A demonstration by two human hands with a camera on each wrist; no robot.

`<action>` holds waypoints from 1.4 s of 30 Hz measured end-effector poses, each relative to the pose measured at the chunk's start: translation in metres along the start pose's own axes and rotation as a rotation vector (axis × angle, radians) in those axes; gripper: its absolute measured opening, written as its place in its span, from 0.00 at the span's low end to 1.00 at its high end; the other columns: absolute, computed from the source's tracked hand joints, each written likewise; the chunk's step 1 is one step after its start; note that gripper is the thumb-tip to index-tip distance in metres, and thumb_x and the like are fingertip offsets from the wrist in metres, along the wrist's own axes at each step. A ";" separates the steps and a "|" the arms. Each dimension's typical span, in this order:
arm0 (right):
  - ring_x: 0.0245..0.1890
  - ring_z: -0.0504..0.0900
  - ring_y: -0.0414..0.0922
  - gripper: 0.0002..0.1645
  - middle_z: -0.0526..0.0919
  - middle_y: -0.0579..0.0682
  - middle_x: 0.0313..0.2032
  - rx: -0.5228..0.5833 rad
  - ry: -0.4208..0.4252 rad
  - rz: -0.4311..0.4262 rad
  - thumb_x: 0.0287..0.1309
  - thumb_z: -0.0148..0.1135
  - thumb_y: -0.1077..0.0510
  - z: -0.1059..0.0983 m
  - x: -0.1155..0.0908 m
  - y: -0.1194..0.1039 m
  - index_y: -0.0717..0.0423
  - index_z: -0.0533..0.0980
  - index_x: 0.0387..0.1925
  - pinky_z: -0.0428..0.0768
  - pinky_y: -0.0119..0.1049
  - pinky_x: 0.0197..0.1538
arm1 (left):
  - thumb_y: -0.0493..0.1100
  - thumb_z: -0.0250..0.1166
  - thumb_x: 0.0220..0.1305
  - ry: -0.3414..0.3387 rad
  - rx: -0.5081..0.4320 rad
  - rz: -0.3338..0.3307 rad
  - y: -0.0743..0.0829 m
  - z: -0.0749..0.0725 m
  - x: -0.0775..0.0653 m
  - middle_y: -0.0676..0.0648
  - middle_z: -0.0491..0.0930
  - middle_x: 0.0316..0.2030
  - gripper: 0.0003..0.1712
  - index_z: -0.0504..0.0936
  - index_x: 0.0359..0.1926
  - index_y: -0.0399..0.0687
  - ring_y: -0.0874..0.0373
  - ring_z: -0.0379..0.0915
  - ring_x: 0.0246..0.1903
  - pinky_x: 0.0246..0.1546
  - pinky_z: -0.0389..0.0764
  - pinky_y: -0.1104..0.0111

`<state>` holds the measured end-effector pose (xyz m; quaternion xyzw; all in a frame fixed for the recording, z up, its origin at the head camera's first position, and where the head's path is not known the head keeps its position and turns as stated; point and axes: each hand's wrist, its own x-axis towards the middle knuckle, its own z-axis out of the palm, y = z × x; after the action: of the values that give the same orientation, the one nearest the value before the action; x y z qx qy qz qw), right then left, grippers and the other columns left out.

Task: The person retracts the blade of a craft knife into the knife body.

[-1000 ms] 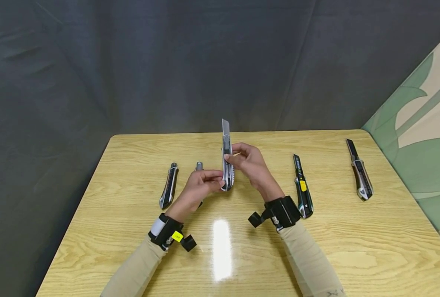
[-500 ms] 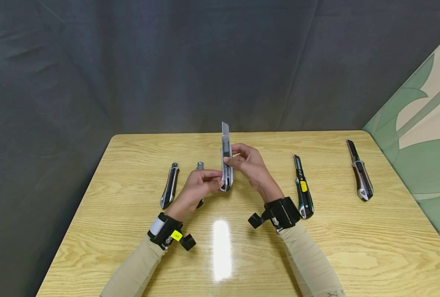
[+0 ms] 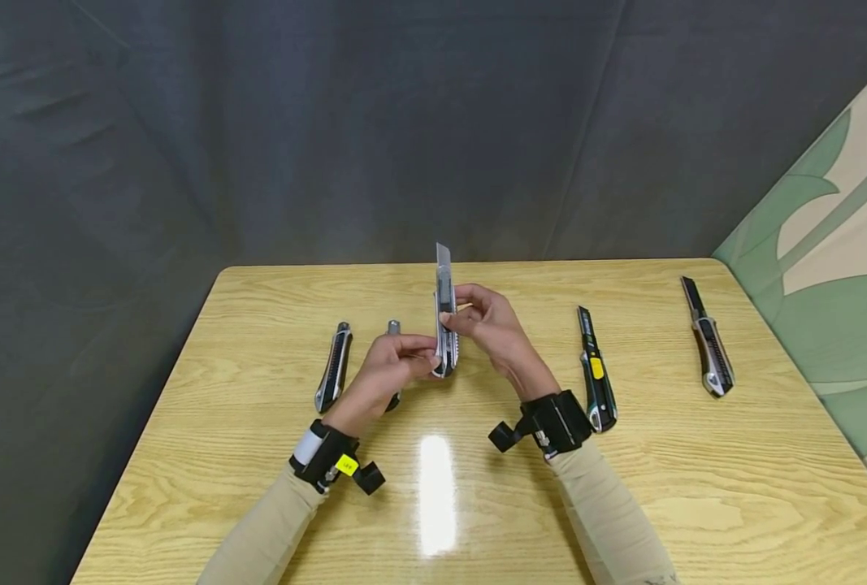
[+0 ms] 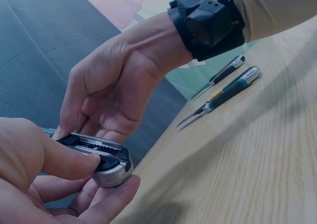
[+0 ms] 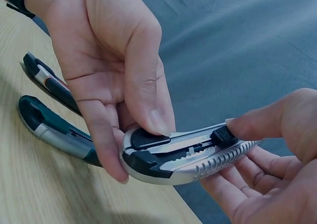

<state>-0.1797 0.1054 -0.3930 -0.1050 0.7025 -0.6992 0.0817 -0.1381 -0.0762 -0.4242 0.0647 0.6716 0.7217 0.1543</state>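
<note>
Though aloft, cutter [image 4: 109, 150] (partly) behind hand [image 4: 42, 169]

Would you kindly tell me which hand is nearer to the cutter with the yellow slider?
The right hand: it is left of the yellow-slider cutter, apart from it. The left hand is farther left, pinching the lower end of the held cutter.

Indoor workspace, wooden table [image 3: 513, 512], dark cloth [image 3: 404, 130], leaf-patterned panel [image 3: 843, 317]
</note>
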 end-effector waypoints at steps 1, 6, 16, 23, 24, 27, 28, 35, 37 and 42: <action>0.33 0.79 0.47 0.23 0.77 0.61 0.42 -0.002 -0.003 0.000 0.52 0.65 0.66 0.000 0.000 0.000 0.64 0.73 0.52 0.79 0.34 0.36 | 0.31 0.62 0.58 0.001 -0.002 -0.001 0.000 0.000 0.000 0.35 0.79 0.41 0.16 0.80 0.49 0.37 0.47 0.78 0.39 0.46 0.84 0.57; 0.33 0.79 0.47 0.24 0.76 0.62 0.43 -0.010 -0.011 0.003 0.51 0.64 0.66 0.002 0.000 0.000 0.62 0.73 0.52 0.79 0.32 0.35 | 0.31 0.62 0.58 0.000 0.002 -0.006 0.002 -0.002 -0.002 0.35 0.78 0.42 0.17 0.79 0.50 0.37 0.47 0.78 0.39 0.48 0.83 0.55; 0.36 0.78 0.49 0.25 0.77 0.58 0.44 -0.024 -0.023 -0.016 0.51 0.64 0.67 0.004 -0.001 -0.002 0.59 0.72 0.53 0.79 0.32 0.35 | 0.31 0.61 0.59 0.008 0.012 -0.001 0.005 -0.003 -0.003 0.35 0.78 0.42 0.17 0.79 0.50 0.36 0.47 0.77 0.39 0.50 0.81 0.50; 0.37 0.78 0.51 0.26 0.75 0.57 0.44 -0.020 -0.045 -0.053 0.52 0.63 0.68 0.002 -0.001 -0.005 0.59 0.71 0.54 0.79 0.30 0.36 | 0.31 0.61 0.58 0.022 0.034 0.019 0.010 -0.002 -0.003 0.37 0.79 0.40 0.17 0.79 0.50 0.37 0.47 0.76 0.39 0.50 0.78 0.44; 0.37 0.78 0.50 0.26 0.75 0.57 0.45 -0.019 -0.047 -0.054 0.52 0.63 0.68 0.002 -0.001 -0.005 0.60 0.71 0.54 0.79 0.30 0.35 | 0.31 0.62 0.58 0.026 0.036 0.017 0.010 -0.002 -0.003 0.38 0.79 0.40 0.17 0.80 0.50 0.38 0.47 0.76 0.39 0.50 0.79 0.44; 0.38 0.78 0.50 0.27 0.74 0.58 0.48 -0.024 -0.055 -0.055 0.51 0.63 0.69 0.001 -0.002 -0.006 0.61 0.70 0.55 0.79 0.29 0.36 | 0.32 0.62 0.58 0.032 0.051 0.011 0.011 -0.001 -0.003 0.38 0.79 0.41 0.17 0.80 0.49 0.39 0.48 0.77 0.39 0.49 0.79 0.45; 0.39 0.78 0.50 0.28 0.74 0.58 0.48 -0.027 -0.057 -0.055 0.51 0.63 0.70 0.001 -0.002 -0.006 0.60 0.70 0.55 0.79 0.30 0.37 | 0.32 0.62 0.58 0.034 0.056 0.010 0.011 -0.001 -0.003 0.38 0.79 0.41 0.16 0.80 0.49 0.39 0.48 0.77 0.39 0.49 0.79 0.46; 0.43 0.77 0.53 0.30 0.72 0.60 0.50 -0.030 -0.081 -0.050 0.51 0.63 0.70 0.002 -0.003 -0.005 0.59 0.69 0.57 0.79 0.31 0.39 | 0.32 0.62 0.58 0.028 0.060 0.018 0.010 -0.003 -0.004 0.38 0.79 0.40 0.16 0.80 0.49 0.39 0.48 0.76 0.39 0.49 0.79 0.45; 0.43 0.77 0.53 0.30 0.72 0.59 0.51 -0.027 -0.086 -0.047 0.51 0.63 0.70 0.002 -0.003 -0.005 0.59 0.69 0.57 0.80 0.31 0.38 | 0.32 0.62 0.58 0.026 0.048 0.020 0.010 -0.004 -0.004 0.38 0.78 0.40 0.16 0.80 0.49 0.39 0.48 0.76 0.39 0.50 0.77 0.42; 0.43 0.77 0.53 0.30 0.72 0.59 0.51 -0.027 -0.086 -0.057 0.51 0.63 0.70 0.003 -0.003 -0.004 0.58 0.69 0.57 0.80 0.29 0.37 | 0.31 0.61 0.59 0.001 0.020 0.040 0.009 -0.005 -0.004 0.34 0.77 0.41 0.16 0.79 0.50 0.36 0.45 0.76 0.39 0.51 0.76 0.40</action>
<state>-0.1763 0.1034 -0.3896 -0.1558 0.7045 -0.6864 0.0904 -0.1371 -0.0824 -0.4149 0.0794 0.6775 0.7179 0.1391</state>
